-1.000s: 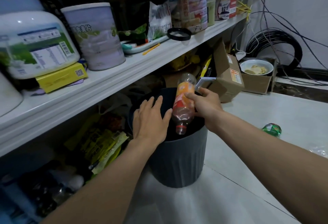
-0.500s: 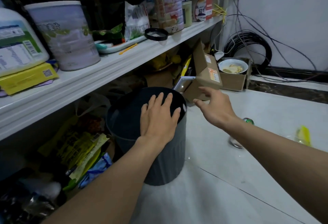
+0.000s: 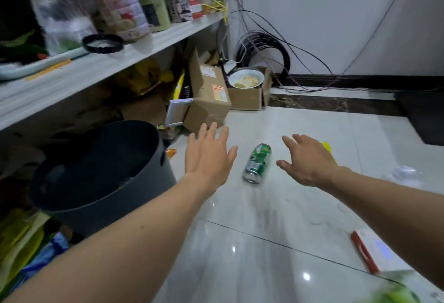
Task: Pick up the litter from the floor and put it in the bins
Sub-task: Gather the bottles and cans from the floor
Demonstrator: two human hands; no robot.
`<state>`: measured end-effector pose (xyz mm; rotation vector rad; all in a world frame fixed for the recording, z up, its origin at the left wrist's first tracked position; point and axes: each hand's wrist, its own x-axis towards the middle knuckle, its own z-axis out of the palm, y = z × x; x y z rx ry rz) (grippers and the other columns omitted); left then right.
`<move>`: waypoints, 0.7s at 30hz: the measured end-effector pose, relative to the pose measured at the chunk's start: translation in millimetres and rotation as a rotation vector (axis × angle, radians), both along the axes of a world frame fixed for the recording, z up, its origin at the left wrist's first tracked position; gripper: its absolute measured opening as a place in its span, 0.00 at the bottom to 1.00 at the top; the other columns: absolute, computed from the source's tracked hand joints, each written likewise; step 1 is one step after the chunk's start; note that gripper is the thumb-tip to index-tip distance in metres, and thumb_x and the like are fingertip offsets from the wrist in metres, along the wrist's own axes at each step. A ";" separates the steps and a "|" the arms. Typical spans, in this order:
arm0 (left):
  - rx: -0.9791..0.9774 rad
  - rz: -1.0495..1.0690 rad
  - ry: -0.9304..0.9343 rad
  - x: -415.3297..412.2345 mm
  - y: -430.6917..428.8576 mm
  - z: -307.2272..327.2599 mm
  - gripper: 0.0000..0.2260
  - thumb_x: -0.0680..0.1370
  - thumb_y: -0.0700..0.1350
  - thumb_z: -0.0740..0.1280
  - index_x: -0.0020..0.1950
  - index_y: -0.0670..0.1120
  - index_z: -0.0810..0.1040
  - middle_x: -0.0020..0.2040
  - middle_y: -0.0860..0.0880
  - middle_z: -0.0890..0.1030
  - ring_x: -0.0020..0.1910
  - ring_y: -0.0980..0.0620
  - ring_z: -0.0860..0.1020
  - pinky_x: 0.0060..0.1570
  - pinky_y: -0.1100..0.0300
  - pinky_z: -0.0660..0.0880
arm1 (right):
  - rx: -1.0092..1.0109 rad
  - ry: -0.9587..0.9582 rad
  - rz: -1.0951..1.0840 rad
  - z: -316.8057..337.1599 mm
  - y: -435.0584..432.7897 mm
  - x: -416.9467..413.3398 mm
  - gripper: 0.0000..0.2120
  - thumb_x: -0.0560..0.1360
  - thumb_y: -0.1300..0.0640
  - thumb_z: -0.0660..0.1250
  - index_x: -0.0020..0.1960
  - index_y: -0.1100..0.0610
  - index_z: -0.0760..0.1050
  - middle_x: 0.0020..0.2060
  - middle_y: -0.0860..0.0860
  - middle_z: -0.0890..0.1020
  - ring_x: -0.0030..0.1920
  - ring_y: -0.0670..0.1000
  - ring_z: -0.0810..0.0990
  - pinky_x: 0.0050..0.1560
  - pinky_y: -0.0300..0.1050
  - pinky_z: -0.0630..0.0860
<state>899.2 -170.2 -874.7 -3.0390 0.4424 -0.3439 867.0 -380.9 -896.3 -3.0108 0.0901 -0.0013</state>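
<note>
Two empty hands hover, fingers spread: left hand (image 3: 209, 158) and right hand (image 3: 310, 163) flank a green drink can (image 3: 257, 163) lying on its side on the floor (image 3: 264, 218), right of the dark bin (image 3: 115, 209). Likely light, thin-walled, prone to roll; grasp across its middle. Nothing blocks it; a cardboard box (image 3: 206, 100) stands beyond

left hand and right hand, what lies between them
A green can lies on its side on the floor between the left hand and the right hand, touched by neither, as the head view shows.
</note>
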 end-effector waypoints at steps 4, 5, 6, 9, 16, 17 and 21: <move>0.020 -0.042 0.011 5.8 -39.9 2.3 0.26 0.82 0.59 0.51 0.78 0.51 0.56 0.78 0.47 0.58 0.77 0.45 0.54 0.72 0.47 0.56 | 0.025 0.044 -0.069 -16.0 -36.1 -7.8 0.29 0.78 0.41 0.58 0.73 0.56 0.60 0.68 0.57 0.68 0.69 0.58 0.65 0.67 0.51 0.63; 0.025 -0.047 0.015 6.8 -46.4 4.3 0.26 0.82 0.59 0.51 0.78 0.51 0.56 0.78 0.47 0.58 0.77 0.45 0.54 0.72 0.47 0.56 | 0.028 0.059 -0.080 -19.4 -41.7 -9.3 0.29 0.78 0.41 0.58 0.73 0.55 0.59 0.68 0.57 0.68 0.69 0.58 0.65 0.67 0.52 0.63; 0.031 -0.052 0.020 7.4 -51.6 6.7 0.26 0.82 0.59 0.51 0.78 0.51 0.56 0.78 0.47 0.58 0.77 0.45 0.54 0.72 0.47 0.56 | 0.031 0.076 -0.091 -23.3 -46.4 -10.6 0.30 0.78 0.40 0.58 0.74 0.55 0.59 0.69 0.57 0.67 0.69 0.58 0.64 0.67 0.52 0.63; 0.074 -0.087 0.007 12.0 -62.4 10.2 0.26 0.82 0.59 0.51 0.78 0.51 0.56 0.78 0.46 0.58 0.77 0.45 0.55 0.71 0.47 0.58 | 0.049 0.109 -0.119 -36.0 -54.0 -11.8 0.31 0.78 0.41 0.57 0.75 0.56 0.56 0.70 0.58 0.65 0.71 0.59 0.62 0.69 0.52 0.62; 0.094 -0.102 0.061 24.0 -73.3 -24.5 0.26 0.82 0.59 0.51 0.78 0.51 0.55 0.78 0.46 0.57 0.76 0.44 0.55 0.71 0.46 0.58 | 0.102 0.131 -0.119 -64.2 -43.0 -4.3 0.33 0.79 0.41 0.57 0.77 0.56 0.53 0.73 0.59 0.62 0.73 0.59 0.60 0.71 0.52 0.60; 0.112 -0.117 0.070 25.9 -74.4 -30.9 0.26 0.82 0.59 0.51 0.78 0.51 0.54 0.78 0.46 0.57 0.76 0.44 0.55 0.71 0.46 0.59 | 0.109 0.131 -0.125 -67.2 -42.4 -2.3 0.33 0.79 0.41 0.58 0.77 0.56 0.53 0.73 0.59 0.62 0.73 0.59 0.60 0.71 0.53 0.60; 0.144 -0.140 0.109 35.6 -78.9 -54.0 0.27 0.82 0.59 0.52 0.78 0.51 0.53 0.78 0.46 0.57 0.77 0.44 0.55 0.71 0.46 0.59 | 0.120 0.114 -0.163 -79.1 -42.3 -1.4 0.32 0.79 0.41 0.58 0.76 0.56 0.55 0.72 0.58 0.64 0.72 0.59 0.61 0.68 0.52 0.62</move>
